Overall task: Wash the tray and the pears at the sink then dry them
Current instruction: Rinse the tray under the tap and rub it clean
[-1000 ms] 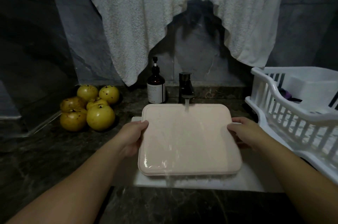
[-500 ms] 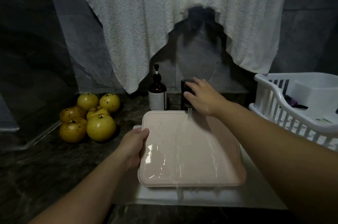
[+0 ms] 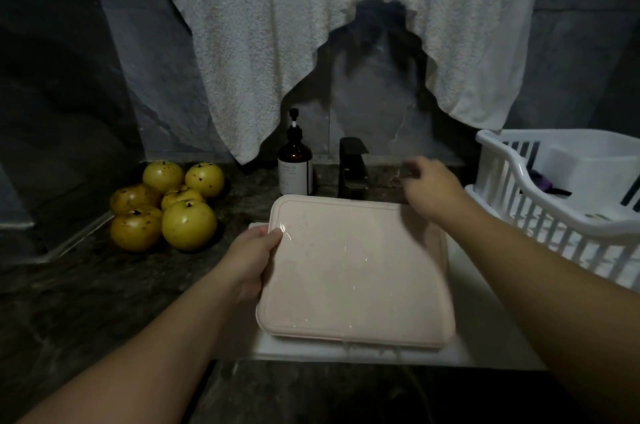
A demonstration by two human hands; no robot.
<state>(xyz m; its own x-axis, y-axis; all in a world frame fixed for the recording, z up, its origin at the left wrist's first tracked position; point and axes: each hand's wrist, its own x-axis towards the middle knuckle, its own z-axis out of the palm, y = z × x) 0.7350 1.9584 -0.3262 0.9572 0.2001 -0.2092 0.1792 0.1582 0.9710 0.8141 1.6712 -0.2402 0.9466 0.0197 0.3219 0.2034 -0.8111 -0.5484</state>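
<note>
So the left hand (image 3: 254, 259) is pinching the left edge of the pink tray (image 3: 356, 271), mid-frame, probably keeping it tipped over the sink (image 3: 485, 330) so water drips off the near edge. Right hand (image 3: 427, 186) is hovering blurry beside the faucet (image 3: 353, 167), upper middle; can't tell how its fingers sit. Six pears (image 3: 188, 224) are waiting at centre left, unwashed I'd guess. One soap bottle (image 3: 295, 160), one drying rack (image 3: 554, 195), one towel (image 3: 346, 25) hanging up top.

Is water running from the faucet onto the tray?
No: no stream shows below the faucet; the tray only carries droplets, gripped by the left hand.
</note>
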